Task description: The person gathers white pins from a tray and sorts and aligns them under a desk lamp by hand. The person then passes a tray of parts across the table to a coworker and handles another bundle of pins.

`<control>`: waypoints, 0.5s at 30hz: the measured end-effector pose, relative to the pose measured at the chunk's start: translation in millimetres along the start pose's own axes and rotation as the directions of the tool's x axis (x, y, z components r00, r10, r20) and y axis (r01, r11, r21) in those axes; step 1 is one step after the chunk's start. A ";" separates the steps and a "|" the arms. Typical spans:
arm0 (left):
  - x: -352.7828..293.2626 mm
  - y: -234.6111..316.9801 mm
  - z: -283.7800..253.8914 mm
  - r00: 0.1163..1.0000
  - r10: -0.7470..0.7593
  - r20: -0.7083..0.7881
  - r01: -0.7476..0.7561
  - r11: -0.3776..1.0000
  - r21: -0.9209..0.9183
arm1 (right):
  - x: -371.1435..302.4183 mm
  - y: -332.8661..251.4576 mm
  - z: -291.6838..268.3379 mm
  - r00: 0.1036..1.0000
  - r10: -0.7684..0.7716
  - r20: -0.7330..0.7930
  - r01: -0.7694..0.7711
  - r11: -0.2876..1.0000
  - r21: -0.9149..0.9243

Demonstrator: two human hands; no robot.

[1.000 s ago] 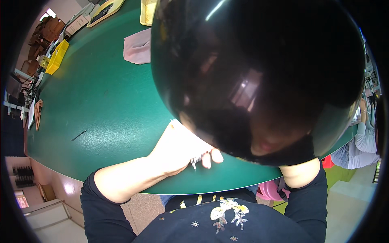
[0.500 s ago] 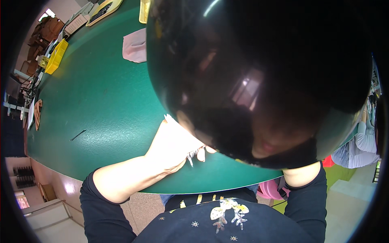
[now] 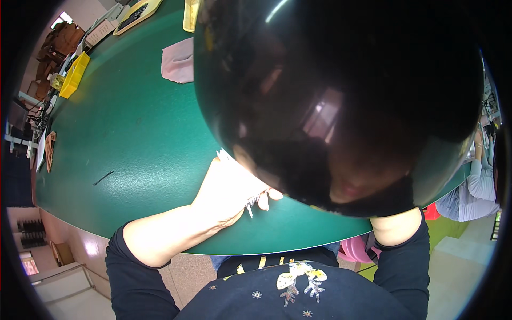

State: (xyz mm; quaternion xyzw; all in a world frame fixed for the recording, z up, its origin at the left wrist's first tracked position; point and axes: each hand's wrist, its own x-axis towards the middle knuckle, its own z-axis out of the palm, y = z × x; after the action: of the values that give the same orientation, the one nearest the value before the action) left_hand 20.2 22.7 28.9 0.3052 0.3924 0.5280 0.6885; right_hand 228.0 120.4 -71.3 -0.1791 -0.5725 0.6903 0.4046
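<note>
A large glossy black dome (image 3: 341, 106), like a lamp head, fills the upper right and covers much of the work. Below its lower left edge, over the green table, my left hand (image 3: 221, 189) is closed with curled fingers, washed out by bright light. A small pale tip pokes out at the top of that hand. Thin dark and whitish strands (image 3: 250, 205) hang beside its fingers; what they belong to I cannot make out. My right forearm (image 3: 397, 226) goes in beneath the dome, which hides the right hand entirely.
On the green table (image 3: 133, 122) lie a pink cloth (image 3: 177, 61), a thin dark strip (image 3: 103, 178) and a brown cloth (image 3: 50, 151). A yellow bin (image 3: 74, 74) stands at the left edge, a tray (image 3: 137, 17) of dark pieces at the far left. Light fabric (image 3: 477, 189) lies at the right.
The dome's outline has shifted slightly up and to the left at its lower right side. My left hand has hardly moved and stays closed.
</note>
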 end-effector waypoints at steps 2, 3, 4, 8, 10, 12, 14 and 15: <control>-0.7 2.6 1.2 0.999 -0.032 -0.021 0.032 0.999 -0.003 | -5.5 0.5 -1.7 0.999 0.046 0.015 -0.047 0.998 0.033; -1.4 3.8 0.2 0.998 -0.055 -0.024 0.056 0.997 0.043 | -2.6 -13.9 3.9 0.996 0.091 0.025 -0.092 0.993 0.074; -2.4 5.6 -0.1 0.997 -0.077 -0.027 0.079 0.993 0.086 | 1.0 -31.6 11.0 0.990 0.135 0.038 -0.138 0.984 0.112; -1.9 11.5 7.6 0.990 -0.125 -0.067 0.132 0.985 0.108 | 15.0 -97.0 40.2 0.971 0.231 0.060 -0.237 0.965 0.112; -1.5 10.1 4.4 0.988 -0.144 -0.057 0.148 0.986 0.070 | 14.7 -104.0 42.7 0.970 0.241 0.044 -0.242 0.970 0.029; -2.1 16.7 11.2 0.987 -0.156 -0.047 0.161 0.979 0.126 | 11.7 -99.2 38.5 0.958 0.283 0.047 -0.284 0.958 0.039; -1.7 17.4 12.7 0.985 -0.170 -0.037 0.174 0.968 0.181 | 10.8 -96.1 37.6 0.965 0.257 0.048 -0.258 0.966 0.007; -1.5 15.0 10.0 0.990 -0.142 -0.023 0.144 0.973 0.178 | 11.8 -94.5 38.7 0.975 0.217 0.053 -0.216 0.976 -0.027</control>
State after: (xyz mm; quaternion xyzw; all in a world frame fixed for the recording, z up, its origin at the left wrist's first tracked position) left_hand 21.3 25.1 46.7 0.3343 0.4629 0.4410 0.6925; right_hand 226.7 106.0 30.4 -0.2252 -0.5677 0.7290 0.3091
